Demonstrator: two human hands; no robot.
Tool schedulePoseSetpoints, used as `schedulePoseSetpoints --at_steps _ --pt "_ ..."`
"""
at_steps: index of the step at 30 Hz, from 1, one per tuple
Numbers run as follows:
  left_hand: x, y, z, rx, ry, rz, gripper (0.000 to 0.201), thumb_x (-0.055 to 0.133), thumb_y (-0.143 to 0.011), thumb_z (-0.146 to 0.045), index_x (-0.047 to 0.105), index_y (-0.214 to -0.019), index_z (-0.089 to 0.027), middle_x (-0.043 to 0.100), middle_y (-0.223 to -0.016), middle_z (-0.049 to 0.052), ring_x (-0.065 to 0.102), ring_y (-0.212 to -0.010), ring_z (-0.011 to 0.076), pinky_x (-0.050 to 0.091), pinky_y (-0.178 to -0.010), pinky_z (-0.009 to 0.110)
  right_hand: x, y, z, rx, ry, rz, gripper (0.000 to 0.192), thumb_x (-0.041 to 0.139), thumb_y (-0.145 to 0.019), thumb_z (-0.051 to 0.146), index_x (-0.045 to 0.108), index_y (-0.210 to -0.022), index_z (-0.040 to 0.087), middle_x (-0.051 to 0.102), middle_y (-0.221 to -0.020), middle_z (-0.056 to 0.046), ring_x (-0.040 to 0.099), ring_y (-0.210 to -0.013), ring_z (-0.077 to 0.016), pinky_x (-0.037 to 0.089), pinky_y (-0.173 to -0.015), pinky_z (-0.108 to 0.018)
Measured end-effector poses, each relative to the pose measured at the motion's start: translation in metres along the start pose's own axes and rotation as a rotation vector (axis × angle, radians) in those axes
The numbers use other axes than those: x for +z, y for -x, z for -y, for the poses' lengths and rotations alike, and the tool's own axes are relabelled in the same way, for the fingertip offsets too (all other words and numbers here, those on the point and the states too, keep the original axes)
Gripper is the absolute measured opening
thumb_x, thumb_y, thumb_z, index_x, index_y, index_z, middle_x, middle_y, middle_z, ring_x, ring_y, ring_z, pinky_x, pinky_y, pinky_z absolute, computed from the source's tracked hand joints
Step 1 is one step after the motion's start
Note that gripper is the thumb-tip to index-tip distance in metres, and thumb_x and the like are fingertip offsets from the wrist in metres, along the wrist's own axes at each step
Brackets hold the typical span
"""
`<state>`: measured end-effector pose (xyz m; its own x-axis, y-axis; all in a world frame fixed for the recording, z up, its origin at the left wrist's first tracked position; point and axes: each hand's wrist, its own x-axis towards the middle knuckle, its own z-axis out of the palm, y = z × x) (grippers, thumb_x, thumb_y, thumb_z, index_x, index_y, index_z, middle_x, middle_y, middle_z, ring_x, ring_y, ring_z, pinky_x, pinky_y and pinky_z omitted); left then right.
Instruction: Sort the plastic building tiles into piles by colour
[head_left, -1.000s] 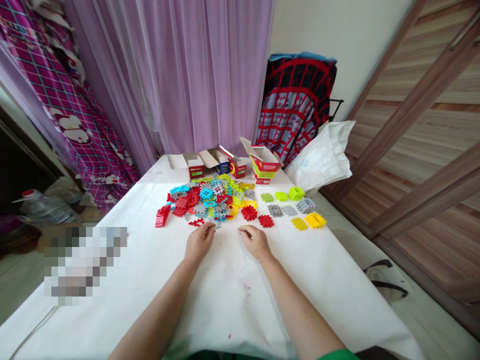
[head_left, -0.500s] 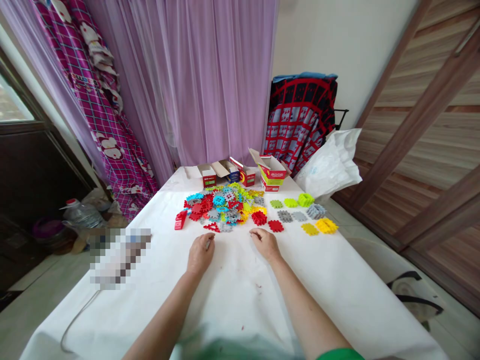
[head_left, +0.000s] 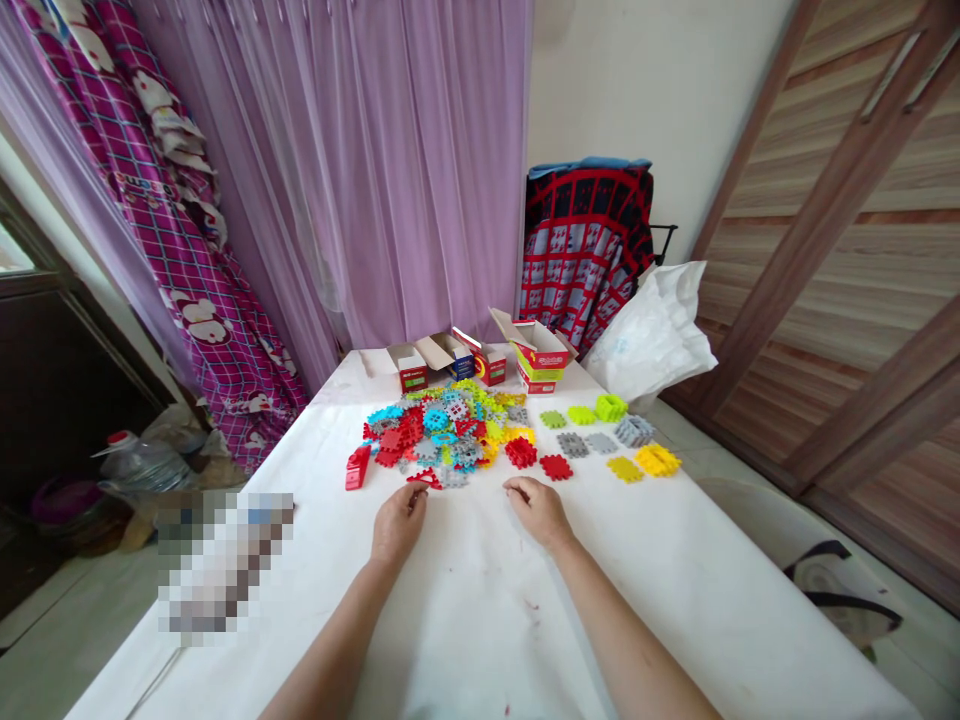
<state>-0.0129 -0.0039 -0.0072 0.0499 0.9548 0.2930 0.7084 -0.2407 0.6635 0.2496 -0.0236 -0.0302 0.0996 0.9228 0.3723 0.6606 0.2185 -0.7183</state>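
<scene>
Lying just beyond both hands: block pile (head_left: 442, 435) (touching neither).

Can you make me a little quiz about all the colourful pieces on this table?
1. True or false: the left hand rests on the white table just in front of the mixed pile of pieces.
2. Which colour are the sorted pieces farthest to the right? A) blue B) yellow C) red
3. What stands behind the pile, by the curtain?

Key
1. True. The right hand lies beside it, and neither hand can be seen holding a piece.
2. B. The yellow pieces lie at the right end, past the grey pieces and the green pieces.
3. Small open cardboard boxes, red and yellow.
</scene>
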Motion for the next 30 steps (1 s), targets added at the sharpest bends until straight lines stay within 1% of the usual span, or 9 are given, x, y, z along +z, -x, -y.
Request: schedulePoseSetpoints --at_steps 5,15,18,20,22,24,26,28,30 --pt "0.0 -0.016 0.008 -0.042 0.066 0.04 0.027 0.047 -0.084 -0.034 0.068 -0.096 -0.022 0.075 -0.079 0.001 0.069 -0.071 0.017 0.051 -0.066 0.027 0.0 0.003 0.001 -0.036 0.029 0.009 0.025 0.046 -0.08 0.021 0.071 -0.086 0.023 0.074 -0.09 -0.005 0.068 -0.084 -0.0198 0.052 -0.08 -0.032" --pt "0.012 -0.036 0.01 -0.016 0.237 0.149 0.03 0.048 -0.08 -0.044 0.069 -0.088 -0.024 0.07 -0.065 -0.002 0.063 -0.056 0.015 0.048 -0.056 0.024 0.0 0.008 0.007 -0.06 0.128 0.012 0.026 0.044 -0.084 0.019 0.069 -0.088 0.022 0.071 -0.087 -0.004 0.067 -0.082 -0.0179 0.05 -0.077 -0.029" --pt "0.015 -0.042 0.008 -0.018 0.296 0.152 0.035 0.046 -0.082 -0.048 0.068 -0.086 -0.022 0.066 -0.061 -0.001 0.059 -0.051 0.0137 0.046 -0.051 0.023 0.0 0.01 0.01 -0.044 0.125 0.008 0.026 0.044 -0.083 0.019 0.069 -0.087 0.022 0.071 -0.085 -0.004 0.067 -0.08 -0.0174 0.051 -0.074 -0.028" --pt "0.015 -0.044 0.006 -0.059 0.38 0.124 0.04 0.046 -0.082 -0.054 0.068 -0.083 -0.02 0.063 -0.058 -0.001 0.056 -0.047 0.0129 0.044 -0.047 0.023 -0.002 0.005 0.016 -0.044 0.11 0.028 0.025 0.045 -0.084 0.02 0.07 -0.087 0.022 0.071 -0.083 -0.004 0.067 -0.075 -0.0165 0.051 -0.07 -0.027" --pt "0.013 -0.045 0.005 -0.142 0.516 0.077 0.049 0.047 -0.08 -0.062 0.068 -0.081 -0.018 0.061 -0.056 0.0 0.053 -0.045 0.0125 0.042 -0.042 0.022 -0.006 -0.011 0.025 -0.073 0.092 0.045 0.024 0.046 -0.085 0.021 0.07 -0.089 0.023 0.072 -0.083 -0.004 0.067 -0.074 -0.0161 0.051 -0.069 -0.026" --pt "0.01 -0.046 0.004 -0.218 0.644 0.026 0.056 0.049 -0.077 -0.068 0.068 -0.081 -0.016 0.062 -0.058 0.001 0.053 -0.045 0.0128 0.041 -0.039 0.022 -0.01 -0.041 0.036 -0.114 0.089 0.036 0.025 0.046 -0.087 0.023 0.07 -0.093 0.023 0.073 -0.09 -0.004 0.067 -0.081 -0.0165 0.051 -0.075 -0.028" --pt "0.008 -0.047 0.004 -0.242 0.694 -0.028 0.059 0.052 -0.075 -0.07 0.069 -0.083 -0.014 0.066 -0.062 0.004 0.056 -0.048 0.0138 0.044 -0.041 0.023 -0.01 -0.084 0.048 -0.108 0.117 0.017 0.025 0.047 -0.087 0.025 0.07 -0.097 0.023 0.072 -0.096 -0.005 0.066 -0.088 -0.0173 0.05 -0.081 -0.029" --pt "0.005 -0.048 0.006 -0.232 0.689 -0.092 0.058 0.054 -0.075 -0.069 0.07 -0.086 -0.014 0.069 -0.068 0.006 0.061 -0.055 0.0159 0.047 -0.045 0.024 -0.003 -0.131 0.058 -0.054 0.199 0.035 0.028 0.05 -0.084 0.024 0.067 -0.107 0.022 0.07 -0.106 -0.006 0.065 -0.095 -0.0184 0.048 -0.088 -0.031" --pt "0.005 -0.049 0.009 -0.208 0.668 -0.155 0.054 0.054 -0.078 -0.065 0.069 -0.09 -0.015 0.071 -0.075 0.008 0.065 -0.063 0.0186 0.051 -0.049 0.026 0.013 -0.173 0.066 0.039 0.307 0.066 0.042 0.055 -0.083 0.029 0.06 -0.123 0.02 0.062 -0.125 -0.009 0.056 -0.116 -0.0212 0.042 -0.1 -0.033"
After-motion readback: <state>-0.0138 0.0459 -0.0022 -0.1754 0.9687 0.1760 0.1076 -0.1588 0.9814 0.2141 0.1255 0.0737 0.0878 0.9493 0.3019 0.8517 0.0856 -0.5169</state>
